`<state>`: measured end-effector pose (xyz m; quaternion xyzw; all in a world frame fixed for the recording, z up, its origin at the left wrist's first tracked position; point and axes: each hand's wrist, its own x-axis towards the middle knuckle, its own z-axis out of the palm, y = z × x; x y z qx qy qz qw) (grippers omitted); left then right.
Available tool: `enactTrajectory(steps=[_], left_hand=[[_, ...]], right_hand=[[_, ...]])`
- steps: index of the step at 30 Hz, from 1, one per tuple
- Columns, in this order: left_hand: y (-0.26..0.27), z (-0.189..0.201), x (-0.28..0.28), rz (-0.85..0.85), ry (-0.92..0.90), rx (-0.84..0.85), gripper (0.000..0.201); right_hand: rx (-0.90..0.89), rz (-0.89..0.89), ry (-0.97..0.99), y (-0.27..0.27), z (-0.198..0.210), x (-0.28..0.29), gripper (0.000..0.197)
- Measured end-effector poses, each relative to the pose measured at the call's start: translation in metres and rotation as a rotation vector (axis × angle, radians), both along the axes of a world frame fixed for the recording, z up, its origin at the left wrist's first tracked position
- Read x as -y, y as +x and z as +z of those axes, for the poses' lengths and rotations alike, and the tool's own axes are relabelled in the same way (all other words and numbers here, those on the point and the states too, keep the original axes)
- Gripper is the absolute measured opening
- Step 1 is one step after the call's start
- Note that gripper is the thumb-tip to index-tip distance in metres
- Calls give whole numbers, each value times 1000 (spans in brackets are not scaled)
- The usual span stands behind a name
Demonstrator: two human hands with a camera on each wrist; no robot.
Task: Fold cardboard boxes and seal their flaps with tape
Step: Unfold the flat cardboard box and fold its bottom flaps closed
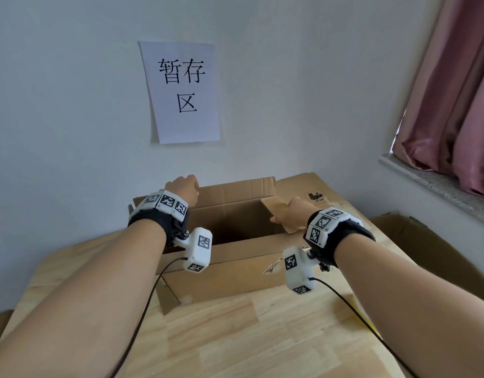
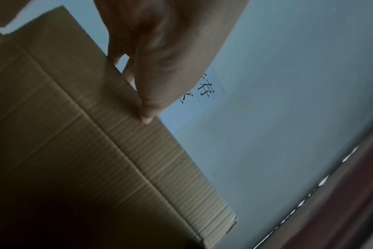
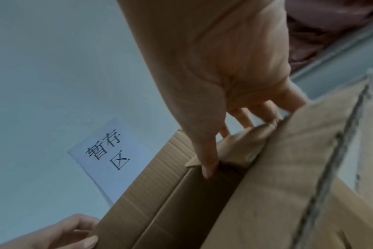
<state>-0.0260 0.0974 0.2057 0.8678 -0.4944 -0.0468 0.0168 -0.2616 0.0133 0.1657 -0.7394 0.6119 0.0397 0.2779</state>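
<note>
An open brown cardboard box (image 1: 235, 271) stands on the wooden table (image 1: 235, 336), its inside dark. My left hand (image 1: 185, 189) pinches the left end of the upright far flap (image 1: 235, 189); in the left wrist view the thumb (image 2: 146, 107) lies on the flap's ribbed inner face (image 2: 128, 143) with the fingers behind it. My right hand (image 1: 287, 214) grips the short right-side flap (image 1: 273, 207); in the right wrist view its thumb (image 3: 207, 161) reaches inside the box and the fingers (image 3: 256, 116) curl over the flap (image 3: 241, 148). No tape is in view.
Flat cardboard (image 1: 317, 186) lies behind the box at the back right. A paper sign (image 1: 183, 91) hangs on the wall. A stone window sill (image 1: 431, 184) and pink curtain (image 1: 458, 105) are to the right, another cardboard box (image 1: 426, 241) below them.
</note>
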Motion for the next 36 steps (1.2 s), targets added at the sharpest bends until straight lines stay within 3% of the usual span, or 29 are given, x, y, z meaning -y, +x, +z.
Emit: enactTrajectory(steps=[6,11,17,23,28,32,36], left_hand=[[7,-16,-28,63,-202,-64,42],[18,-23,-53,114,-371,14,42],[32,-28,-82,326,-369,-37,50],[48,-41,-95,462,-154,-185,47],[28,-36,-86,477,-174,-267,39],[5,-41,-79,344,-84,-183,51],[5,-50,-83,345,87,-204,72]], right_hand=[[48,-97,17,14,-6,-7,77],[182,-68,-79,21,-7,-10,46],[46,100,-67,29,-1,-6,82],[-52,150,-106,37,-1,-16,88],[-119,118,-136,40,-4,-16,88],[-115,57,-148,43,-7,-11,80],[-99,56,-117,49,-5,-11,79]])
